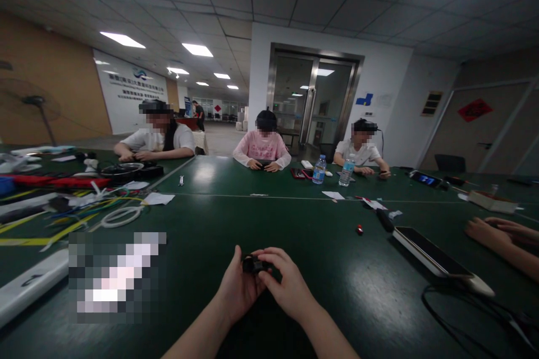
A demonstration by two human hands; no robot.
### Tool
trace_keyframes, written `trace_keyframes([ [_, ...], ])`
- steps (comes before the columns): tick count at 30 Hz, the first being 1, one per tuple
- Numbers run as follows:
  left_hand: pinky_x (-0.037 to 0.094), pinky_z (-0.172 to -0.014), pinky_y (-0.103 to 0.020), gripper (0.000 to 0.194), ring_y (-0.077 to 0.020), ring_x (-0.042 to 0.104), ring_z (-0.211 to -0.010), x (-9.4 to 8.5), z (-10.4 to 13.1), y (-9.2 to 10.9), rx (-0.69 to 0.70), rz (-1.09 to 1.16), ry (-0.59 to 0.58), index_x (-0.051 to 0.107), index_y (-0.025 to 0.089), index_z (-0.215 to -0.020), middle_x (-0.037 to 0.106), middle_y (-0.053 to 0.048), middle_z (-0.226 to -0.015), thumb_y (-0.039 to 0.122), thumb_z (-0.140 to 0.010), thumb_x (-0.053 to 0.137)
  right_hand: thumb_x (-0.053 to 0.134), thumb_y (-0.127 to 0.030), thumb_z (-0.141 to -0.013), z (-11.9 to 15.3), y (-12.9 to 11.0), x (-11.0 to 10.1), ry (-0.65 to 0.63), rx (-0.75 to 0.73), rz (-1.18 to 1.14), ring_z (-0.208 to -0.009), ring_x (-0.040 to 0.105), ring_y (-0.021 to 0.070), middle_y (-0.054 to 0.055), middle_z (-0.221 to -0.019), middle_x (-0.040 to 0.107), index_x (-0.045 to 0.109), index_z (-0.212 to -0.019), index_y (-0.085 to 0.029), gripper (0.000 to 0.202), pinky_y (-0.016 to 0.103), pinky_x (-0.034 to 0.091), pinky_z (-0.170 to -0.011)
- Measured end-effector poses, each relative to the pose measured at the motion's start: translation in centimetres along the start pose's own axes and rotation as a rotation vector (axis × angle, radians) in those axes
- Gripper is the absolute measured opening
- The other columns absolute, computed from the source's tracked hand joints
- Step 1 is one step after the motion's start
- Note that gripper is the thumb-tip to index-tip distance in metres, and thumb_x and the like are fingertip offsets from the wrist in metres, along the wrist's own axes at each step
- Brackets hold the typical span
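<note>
A small black object (251, 263) is held between my two hands above the green table (202, 235), near its front edge. My left hand (239, 286) cups it from the left and below, thumb pointing up beside it. From the right, my right hand (286, 277) pinches it with thumb and fingertips. What exactly the object is cannot be made out; the fingers cover part of it.
Cables (122, 216) and a white device (33, 283) lie left. A phone-like device (433, 252), black cord (455, 297) and small red item (359, 229) are right. Bottles (319, 170) stand farther back. Three people sit opposite; another person's hands (497, 233) are at right.
</note>
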State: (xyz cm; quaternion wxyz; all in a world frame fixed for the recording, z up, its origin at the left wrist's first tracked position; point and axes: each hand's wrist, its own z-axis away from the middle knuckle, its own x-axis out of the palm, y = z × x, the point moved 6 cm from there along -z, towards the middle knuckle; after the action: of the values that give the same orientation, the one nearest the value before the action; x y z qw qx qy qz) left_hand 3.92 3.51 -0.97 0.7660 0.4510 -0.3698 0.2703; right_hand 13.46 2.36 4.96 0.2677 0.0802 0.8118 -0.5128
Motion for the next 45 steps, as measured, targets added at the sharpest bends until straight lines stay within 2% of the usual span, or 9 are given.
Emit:
trace_keyframes([
  [7, 0.048, -0.058, -0.023, 0.045, -0.0115, 0.059, -0.057, -0.3, -0.4, -0.3, -0.007, -0.002, 0.042, 0.054, 0.015, -0.089, 0.062, -0.005, -0.074, 0.054, -0.083, 0.033, 0.052, -0.023, -0.079, -0.1, 0.7, 0.3, 0.001, 0.035, 0.081, -0.114, 0.045, 0.0203, 0.003, -0.118, 0.051, 0.062, -0.102, -0.029, 0.026, 0.039, 0.036, -0.098],
  [14, 0.049, -0.056, -0.023, 0.044, -0.0120, 0.059, -0.058, -0.3, -0.4, -0.5, 0.004, -0.022, 0.037, 0.053, 0.013, -0.087, 0.062, -0.007, -0.076, 0.053, -0.083, 0.036, 0.058, -0.019, -0.074, -0.2, 1.1, 0.3, -0.027, 0.083, 0.076, -0.113, 0.046, 0.0215, 0.002, -0.117, 0.052, 0.063, -0.096, -0.029, 0.025, 0.041, 0.036, -0.098],
  [20, 0.049, -0.054, -0.023, 0.045, -0.0129, 0.060, -0.057, 0.0, -0.1, -0.5, -0.013, -0.003, 0.003, 0.054, 0.012, -0.085, 0.062, -0.007, -0.073, 0.054, -0.082, 0.036, 0.058, -0.017, -0.072, -0.2, 1.1, 0.3, -0.043, 0.096, 0.063, -0.113, 0.046, 0.0213, 0.001, -0.117, 0.052, 0.063, -0.093, -0.028, 0.024, 0.041, 0.037, -0.097],
  [25, 0.049, -0.058, -0.026, 0.038, -0.0146, 0.061, -0.061, 0.5, 0.3, -0.3, -0.017, 0.037, -0.043, 0.055, 0.012, -0.087, 0.063, -0.007, -0.075, 0.046, -0.085, 0.037, 0.056, -0.016, -0.073, -0.2, 0.6, 0.2, -0.036, 0.068, 0.050, -0.113, 0.047, 0.0207, 0.002, -0.117, 0.052, 0.062, -0.092, -0.026, 0.022, 0.040, 0.038, -0.097],
  [32, 0.049, -0.059, -0.026, 0.038, -0.0158, 0.062, -0.064, 0.6, 0.5, -0.2, -0.022, 0.027, -0.004, 0.054, 0.012, -0.087, 0.063, -0.008, -0.077, 0.046, -0.085, 0.037, 0.056, -0.017, -0.073, -0.1, 0.4, 0.2, -0.036, 0.063, 0.026, -0.113, 0.047, 0.0205, 0.003, -0.118, 0.051, 0.062, -0.094, -0.026, 0.023, 0.037, 0.041, -0.093],
  [39, 0.048, -0.056, -0.025, 0.034, -0.0137, 0.060, -0.056, 0.5, 0.4, -0.3, -0.045, 0.036, 0.013, 0.054, 0.013, -0.080, 0.061, -0.005, -0.069, 0.044, -0.085, 0.040, 0.056, -0.017, -0.073, -0.2, 0.9, 0.5, -0.050, 0.082, 0.023, -0.112, 0.048, 0.0204, 0.002, -0.118, 0.050, 0.062, -0.092, -0.026, 0.022, 0.036, 0.043, -0.091],
  [45, 0.048, -0.058, -0.024, 0.034, -0.0153, 0.062, -0.064, 0.2, 0.4, -0.3, -0.049, 0.012, 0.038, 0.054, 0.013, -0.082, 0.062, -0.007, -0.074, 0.043, -0.085, 0.039, 0.055, -0.016, -0.074, -0.1, 0.8, 0.6, -0.059, 0.096, 0.022, -0.112, 0.048, 0.0204, 0.001, -0.119, 0.050, 0.063, -0.092, -0.027, 0.023, 0.035, 0.044, -0.089],
])
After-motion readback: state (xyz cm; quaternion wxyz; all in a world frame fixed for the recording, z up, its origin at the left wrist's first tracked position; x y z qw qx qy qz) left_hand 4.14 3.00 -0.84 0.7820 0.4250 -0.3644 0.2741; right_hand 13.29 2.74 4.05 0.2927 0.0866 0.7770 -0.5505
